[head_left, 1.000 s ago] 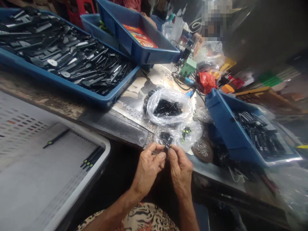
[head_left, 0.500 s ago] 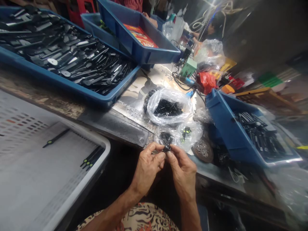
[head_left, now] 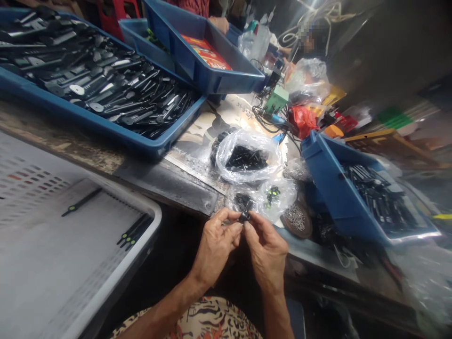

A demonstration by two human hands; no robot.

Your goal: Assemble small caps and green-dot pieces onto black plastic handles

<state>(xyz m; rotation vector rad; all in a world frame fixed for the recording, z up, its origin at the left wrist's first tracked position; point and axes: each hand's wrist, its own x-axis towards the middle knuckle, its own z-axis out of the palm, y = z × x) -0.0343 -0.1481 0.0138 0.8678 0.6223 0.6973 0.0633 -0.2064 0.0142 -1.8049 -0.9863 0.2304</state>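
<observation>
- Left hand (head_left: 215,247): grip pinched on a small black plastic part (head_left: 245,215)
- Right hand (head_left: 266,252): grip pinched on the same part from the opposite side
- Part's position: between both hands, over the worktop's (head_left: 70,150) front edge
- Just beyond: clear plastic bag (head_left: 247,162) of black pieces; smaller bag (head_left: 277,197) of green-marked pieces
- Nearby: round dish of small metal rings (head_left: 295,220)
- Left: white perforated crate (head_left: 141,200) holding black green-dotted strips
- Far left: blue tray (head_left: 88,125) heaped with black plastic pieces

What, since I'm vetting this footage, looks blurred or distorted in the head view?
In the head view, the blue plastic crate at right is smeared, wide-angle bending curves the white perforated tray, glare shines on the clear plastic bag, and the left hand and right hand look fairly sharp.
</observation>
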